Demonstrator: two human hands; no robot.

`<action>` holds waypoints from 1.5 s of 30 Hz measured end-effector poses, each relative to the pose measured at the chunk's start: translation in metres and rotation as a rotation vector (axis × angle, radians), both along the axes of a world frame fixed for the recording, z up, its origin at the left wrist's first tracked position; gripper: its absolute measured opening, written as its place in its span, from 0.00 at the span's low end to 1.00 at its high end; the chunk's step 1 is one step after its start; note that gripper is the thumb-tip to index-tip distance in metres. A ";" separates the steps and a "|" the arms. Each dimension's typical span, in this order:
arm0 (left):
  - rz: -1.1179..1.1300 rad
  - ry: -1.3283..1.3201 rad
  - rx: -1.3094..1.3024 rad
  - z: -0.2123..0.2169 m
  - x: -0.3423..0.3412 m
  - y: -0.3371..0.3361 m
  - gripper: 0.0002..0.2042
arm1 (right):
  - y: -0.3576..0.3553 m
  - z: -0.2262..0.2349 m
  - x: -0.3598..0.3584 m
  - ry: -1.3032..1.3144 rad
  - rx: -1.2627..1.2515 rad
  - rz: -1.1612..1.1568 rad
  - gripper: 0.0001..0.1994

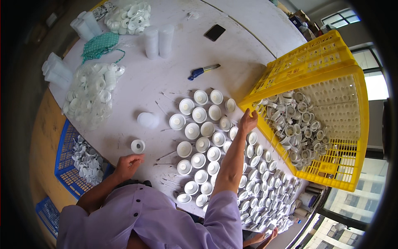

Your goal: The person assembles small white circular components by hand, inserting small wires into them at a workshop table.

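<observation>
My left hand rests low over the near edge of the table, its fingers loosely apart and holding nothing I can see. Just beyond its fingertips sits a single white ring-shaped part with a dark hole. My right arm stretches over rows of round white fittings, several with thin wires trailing out. At the rim of a tilted yellow crate is my right hand, its fingers apart with nothing visible in them. Inside the crate lies a heap of white fittings with wires.
A stack of translucent discs, a blue-handled cutter knife and a phone lie on the table. Bagged white parts and a green cloth sit left. A blue basket stands below. Another person's hands show at bottom right.
</observation>
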State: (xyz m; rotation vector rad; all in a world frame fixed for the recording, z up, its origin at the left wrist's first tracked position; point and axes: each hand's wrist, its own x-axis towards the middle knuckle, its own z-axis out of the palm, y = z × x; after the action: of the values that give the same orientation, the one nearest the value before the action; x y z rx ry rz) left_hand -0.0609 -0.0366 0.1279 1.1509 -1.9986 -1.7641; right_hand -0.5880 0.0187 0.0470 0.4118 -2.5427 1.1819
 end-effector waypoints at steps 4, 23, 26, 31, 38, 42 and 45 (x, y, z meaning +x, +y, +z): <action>-0.017 -0.005 -0.065 0.008 -0.003 0.007 0.09 | -0.020 -0.017 -0.071 -0.061 0.117 -0.071 0.29; -0.130 0.074 -0.040 0.028 -0.029 0.012 0.10 | 0.093 0.045 0.049 -0.123 -0.525 0.262 0.10; -0.280 0.177 -0.218 0.059 -0.047 0.007 0.15 | 0.117 0.088 0.125 -0.431 -0.603 0.478 0.10; -0.524 0.422 -0.460 0.102 -0.093 -0.001 0.28 | 0.123 0.146 0.233 -0.770 -0.464 0.788 0.15; -0.826 0.136 0.092 0.113 -0.062 -0.002 0.28 | 0.113 0.172 0.303 -0.727 -0.293 1.030 0.14; -0.754 0.304 0.159 0.090 -0.038 0.000 0.25 | 0.106 0.179 0.329 -0.747 -0.285 1.017 0.13; -0.712 0.328 0.126 0.092 -0.025 0.003 0.23 | 0.095 0.179 0.355 -0.677 -0.279 0.963 0.12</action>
State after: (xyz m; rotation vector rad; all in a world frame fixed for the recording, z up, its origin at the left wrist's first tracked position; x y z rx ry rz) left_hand -0.0858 -0.0332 0.2202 0.1162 -2.2545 -2.2268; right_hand -0.2331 0.1140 0.2256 1.4801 -2.6471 2.2912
